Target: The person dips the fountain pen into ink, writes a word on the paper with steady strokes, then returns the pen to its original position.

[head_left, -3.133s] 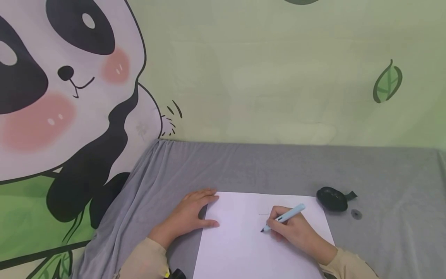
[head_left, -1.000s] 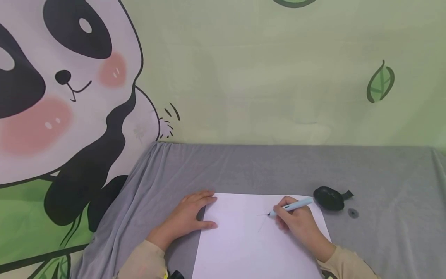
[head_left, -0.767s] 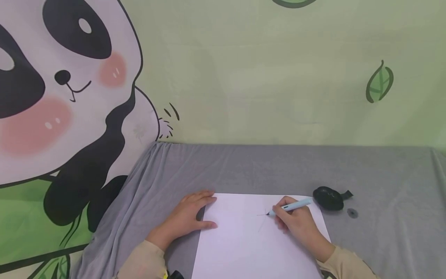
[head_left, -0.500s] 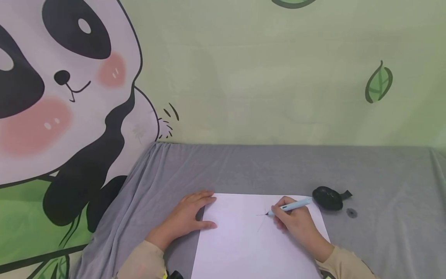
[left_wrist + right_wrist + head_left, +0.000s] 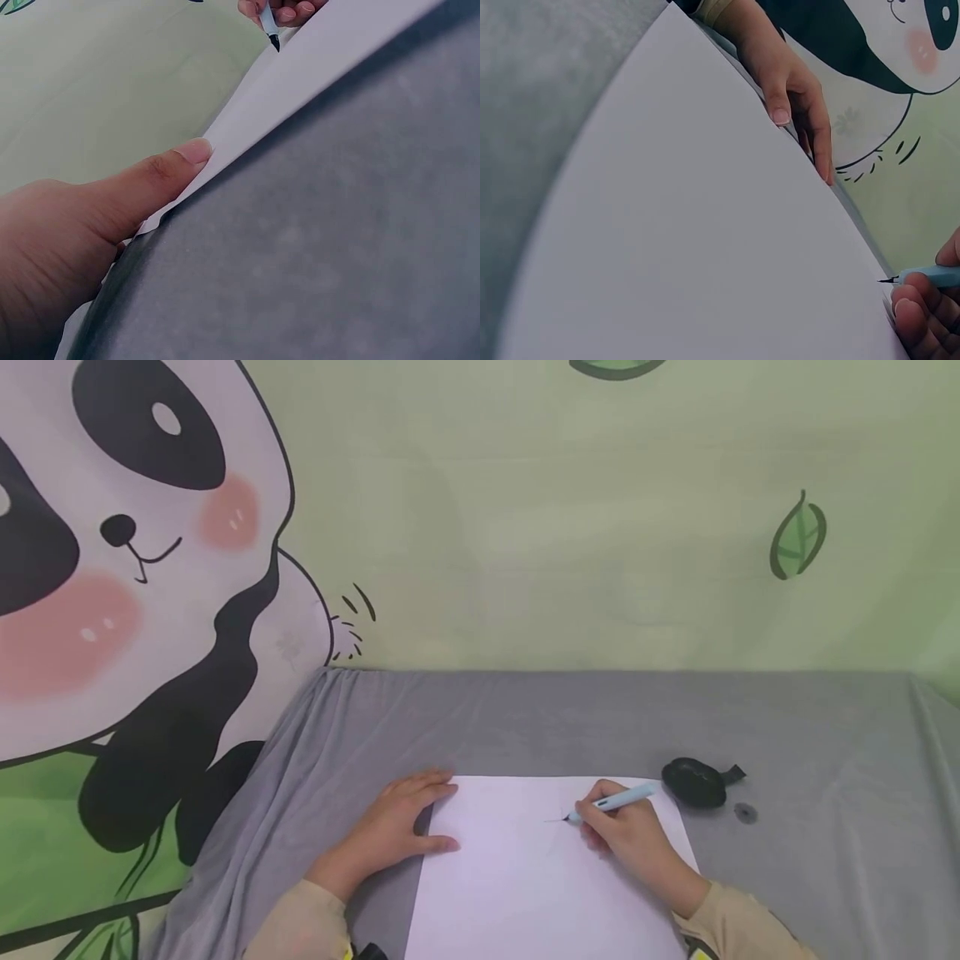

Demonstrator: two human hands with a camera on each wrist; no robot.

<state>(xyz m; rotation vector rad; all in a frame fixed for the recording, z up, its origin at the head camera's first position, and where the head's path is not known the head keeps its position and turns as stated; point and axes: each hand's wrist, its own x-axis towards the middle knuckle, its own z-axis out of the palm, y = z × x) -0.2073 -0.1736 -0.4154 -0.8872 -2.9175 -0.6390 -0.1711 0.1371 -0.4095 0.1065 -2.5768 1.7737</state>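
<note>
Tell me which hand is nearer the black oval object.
Right. In the head view, the right hand is below-left of the black oval object; the left hand is farther, at the left edge of the paper.

Left grip [image 5: 390, 827] lies spread; right grip [image 5: 628, 837] pinches, curled.

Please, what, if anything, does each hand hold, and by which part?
The right hand holds a pen by its lower barrel; the left hand holds nothing, resting on the paper.
</note>
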